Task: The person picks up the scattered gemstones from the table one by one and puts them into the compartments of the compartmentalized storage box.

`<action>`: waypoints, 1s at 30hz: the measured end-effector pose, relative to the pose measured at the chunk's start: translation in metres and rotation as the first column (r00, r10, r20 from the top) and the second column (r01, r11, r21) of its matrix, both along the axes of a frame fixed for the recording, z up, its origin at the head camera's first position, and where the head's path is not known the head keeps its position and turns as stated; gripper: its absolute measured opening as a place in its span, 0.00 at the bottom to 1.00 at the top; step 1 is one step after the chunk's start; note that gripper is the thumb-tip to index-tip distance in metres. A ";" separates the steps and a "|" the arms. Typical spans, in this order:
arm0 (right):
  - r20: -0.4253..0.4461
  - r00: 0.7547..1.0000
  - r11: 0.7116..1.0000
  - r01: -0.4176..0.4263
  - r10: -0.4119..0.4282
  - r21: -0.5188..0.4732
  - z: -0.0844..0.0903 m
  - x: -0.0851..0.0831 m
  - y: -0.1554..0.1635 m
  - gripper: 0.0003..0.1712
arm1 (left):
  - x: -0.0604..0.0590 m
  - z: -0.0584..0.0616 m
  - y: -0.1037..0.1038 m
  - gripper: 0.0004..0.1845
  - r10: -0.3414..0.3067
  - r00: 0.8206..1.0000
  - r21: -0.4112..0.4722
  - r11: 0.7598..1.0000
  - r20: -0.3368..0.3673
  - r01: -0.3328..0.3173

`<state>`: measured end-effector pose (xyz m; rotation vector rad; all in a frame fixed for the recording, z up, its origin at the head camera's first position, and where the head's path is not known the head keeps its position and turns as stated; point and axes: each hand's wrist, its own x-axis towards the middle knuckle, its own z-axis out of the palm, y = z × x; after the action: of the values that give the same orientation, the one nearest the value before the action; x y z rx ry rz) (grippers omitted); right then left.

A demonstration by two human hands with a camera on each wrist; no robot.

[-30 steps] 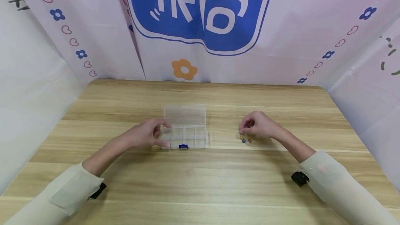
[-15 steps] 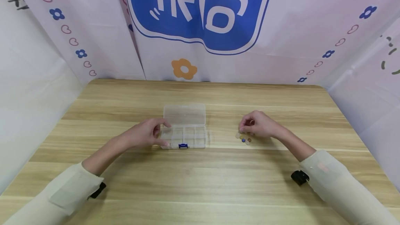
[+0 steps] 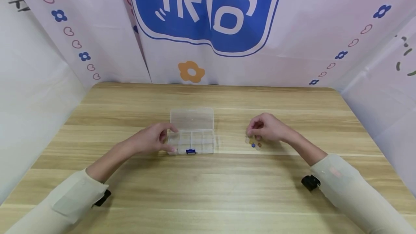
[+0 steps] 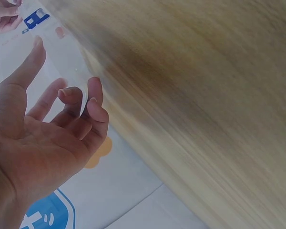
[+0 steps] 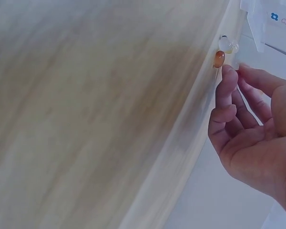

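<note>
My left hand (image 3: 152,139), spread wide, grips the opened box (image 3: 208,139) by its end; my right hand's (image 3: 265,127) fingers nearly meet, catch uncertain, beside beads (image 3: 253,145) lying unboxed on the worktop (image 3: 208,190).

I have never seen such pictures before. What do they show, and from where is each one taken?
There is no machine: a person works with two bare hands. The wide view looks down from the person's head; the two others look from the left and right wrists. On the wooden table lie an open clear box with a blue latch and some small beads. The left hand holds the box's left end. The right hand is at the beads, thumb and fingertip close together; whether it holds one is hard to tell.
</note>
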<state>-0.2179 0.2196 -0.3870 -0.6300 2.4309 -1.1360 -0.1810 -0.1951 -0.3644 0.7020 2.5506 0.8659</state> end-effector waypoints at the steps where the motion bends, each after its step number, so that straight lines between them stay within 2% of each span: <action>1: 0.000 1.000 1.000 0.002 -0.002 -0.005 0.000 0.000 0.000 0.04 | 0.000 0.000 0.000 0.32 -0.001 1.000 -0.001 1.000 -0.002 0.001; 11: 0.012 0.999 0.999 0.040 -0.040 -0.032 0.002 -0.001 -0.002 0.04 | -0.001 0.001 0.001 0.32 -0.002 1.000 -0.014 1.000 -0.012 0.002; 18: 0.006 0.998 0.998 0.069 -0.069 -0.015 0.004 0.000 -0.005 0.09 | -0.002 -0.001 0.001 0.31 -0.007 1.000 -0.016 1.000 -0.013 0.007; 30: 0.012 0.997 0.997 0.073 -0.073 -0.021 0.005 0.000 -0.011 0.06 | 0.000 0.000 0.001 0.32 -0.001 1.000 -0.015 1.000 -0.010 0.001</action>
<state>-0.2182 0.2086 -0.3823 -0.5437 2.4529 -1.1929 -0.1815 -0.1946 -0.3643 0.7041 2.5624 0.8448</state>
